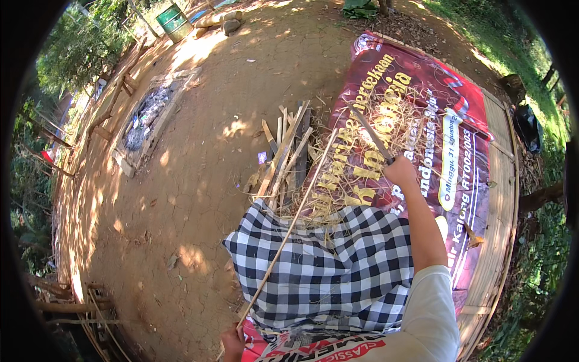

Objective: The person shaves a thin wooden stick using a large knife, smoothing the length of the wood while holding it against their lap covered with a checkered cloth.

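Observation:
My left hand (pixel 232 342), low in the view near my lap, is closed around the lower end of a long, thin bamboo strip (pixel 288 233). The strip slants up and away across a black-and-white checked cloth (pixel 325 271) spread over my legs. My right hand (pixel 400 171) is wrapped around the handle of a long-bladed knife (pixel 371 131). Its blade points up and to the left, apart from the strip, over a heap of pale curled shavings (pixel 398 120). The shavings lie on a dark red printed banner (pixel 470 232).
Split wood and bamboo pieces (pixel 283 157) are piled just beyond the cloth. A bamboo platform (pixel 502 199) carries the banner on the right. Cracked bare ground stretches left to an ash-filled fire pit (pixel 145 120). A green drum (pixel 174 24) stands far off.

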{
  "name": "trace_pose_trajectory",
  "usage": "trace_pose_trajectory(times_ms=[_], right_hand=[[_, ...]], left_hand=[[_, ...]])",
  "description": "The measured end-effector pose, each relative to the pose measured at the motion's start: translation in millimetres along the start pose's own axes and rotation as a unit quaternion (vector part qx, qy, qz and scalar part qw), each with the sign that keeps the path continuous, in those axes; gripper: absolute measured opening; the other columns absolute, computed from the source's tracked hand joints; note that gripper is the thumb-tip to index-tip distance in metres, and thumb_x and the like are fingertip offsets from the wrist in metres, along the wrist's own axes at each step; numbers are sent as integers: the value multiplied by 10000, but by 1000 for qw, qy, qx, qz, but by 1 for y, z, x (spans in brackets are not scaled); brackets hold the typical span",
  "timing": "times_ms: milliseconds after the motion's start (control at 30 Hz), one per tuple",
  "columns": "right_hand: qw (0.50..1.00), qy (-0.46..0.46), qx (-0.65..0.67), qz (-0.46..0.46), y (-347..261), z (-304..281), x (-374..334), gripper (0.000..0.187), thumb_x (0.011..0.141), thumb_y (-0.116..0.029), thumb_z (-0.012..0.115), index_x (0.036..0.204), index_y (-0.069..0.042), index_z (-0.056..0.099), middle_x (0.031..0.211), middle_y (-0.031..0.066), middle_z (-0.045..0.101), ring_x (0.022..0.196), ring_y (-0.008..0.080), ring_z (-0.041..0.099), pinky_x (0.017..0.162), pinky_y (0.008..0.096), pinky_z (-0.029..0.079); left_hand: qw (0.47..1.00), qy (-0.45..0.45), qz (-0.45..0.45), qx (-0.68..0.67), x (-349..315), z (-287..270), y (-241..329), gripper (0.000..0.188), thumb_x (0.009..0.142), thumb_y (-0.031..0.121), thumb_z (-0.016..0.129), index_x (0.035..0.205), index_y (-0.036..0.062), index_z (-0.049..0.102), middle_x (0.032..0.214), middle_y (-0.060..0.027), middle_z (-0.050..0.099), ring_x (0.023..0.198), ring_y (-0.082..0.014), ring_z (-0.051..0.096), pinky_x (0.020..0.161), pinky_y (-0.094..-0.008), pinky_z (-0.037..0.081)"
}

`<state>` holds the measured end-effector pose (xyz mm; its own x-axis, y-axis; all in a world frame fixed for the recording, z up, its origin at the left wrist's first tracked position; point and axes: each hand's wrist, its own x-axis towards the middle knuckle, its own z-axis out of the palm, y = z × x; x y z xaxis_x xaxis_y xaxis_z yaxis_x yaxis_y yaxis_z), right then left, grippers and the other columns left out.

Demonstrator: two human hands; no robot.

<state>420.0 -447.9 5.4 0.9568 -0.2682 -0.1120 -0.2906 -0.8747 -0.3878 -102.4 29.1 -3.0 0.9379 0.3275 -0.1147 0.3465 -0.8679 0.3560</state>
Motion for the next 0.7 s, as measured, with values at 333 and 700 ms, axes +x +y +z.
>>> trace_pose_trajectory(times_ms=[333, 700], right_hand=[[988, 52, 145, 34, 53, -8, -25, 257, 673, -217, 663, 761, 24, 650, 725, 238, 647, 708, 383, 649, 675, 454, 496], [949, -37, 207, -234, -14, -3, -86, 301, 629, -154, 683, 881, 9, 675, 629, 183, 609, 603, 341, 621, 592, 405, 487]], left_hand=[[994, -52, -71, -62, 19, -7, 20, 263, 922, 205, 567, 775, -8, 614, 553, -193, 542, 511, -367, 584, 485, -444, 428], [991, 39, -117, -55, 70, -32, 105, 312, 857, 246, 668, 675, 2, 602, 593, -188, 537, 530, -361, 539, 500, -430, 388]])
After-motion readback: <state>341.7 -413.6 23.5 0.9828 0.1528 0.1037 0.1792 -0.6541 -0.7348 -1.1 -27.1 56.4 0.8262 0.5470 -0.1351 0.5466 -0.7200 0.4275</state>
